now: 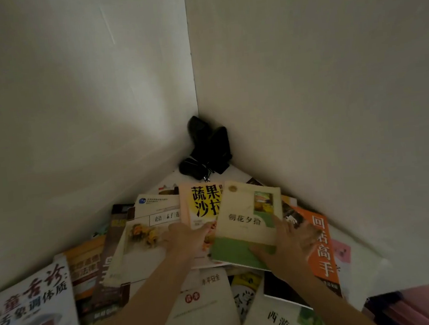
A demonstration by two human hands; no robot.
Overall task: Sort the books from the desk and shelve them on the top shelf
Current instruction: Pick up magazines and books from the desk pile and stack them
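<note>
**books all over the desk, sorting barely begun**

and here we are, looking down into a white corner where the desk (366, 252) is buried under a loose spread of books. both hands are on the cream-and-green book (247, 226) lying at the top of the heap. the right hand (290, 243) lies over its lower right corner with fingers spread, thumb on the green band of the cover; whether the fingertips curl under the edge, i can't tell. the left hand (186, 238) reaches to the book's left edge, its fingertips hidden where that edge meets the yellow salad book (201, 202), so a grip there can't be confirmed either.

around it: the orange book (322, 251) just to the right, partly under the right hand, a pale flower-cover book (142, 241) to the left, a big white book with red characters (31, 308) at lower left. a black pouch-like thing (207, 147) sits back in the corner.

progress? by my read, very early. nothing stacked neatly, no shelf in view, the whole pile left to sort and carry up.
</note>
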